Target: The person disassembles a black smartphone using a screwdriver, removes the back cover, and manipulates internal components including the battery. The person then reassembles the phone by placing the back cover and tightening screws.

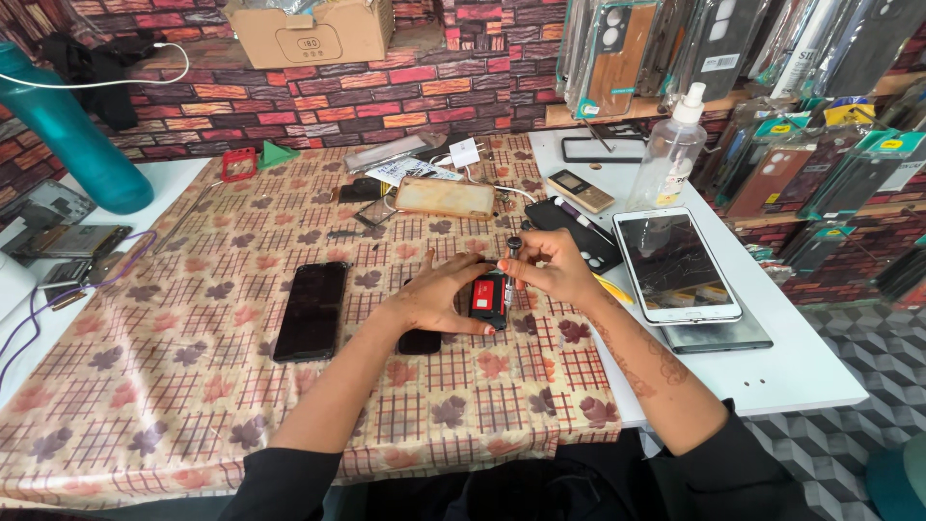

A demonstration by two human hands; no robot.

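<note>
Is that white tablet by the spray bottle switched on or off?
Off, it seems. The tablet lies flat, face up, on the white table; its screen is dark and shows only reflections.

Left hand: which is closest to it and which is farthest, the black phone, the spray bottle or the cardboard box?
From the left hand, in the head view:
1. Black phone, lying flat on the tablecloth just to its left.
2. Spray bottle, standing off to the right, further back.
3. Cardboard box, up on the brick-pattern ledge at the back.
</note>
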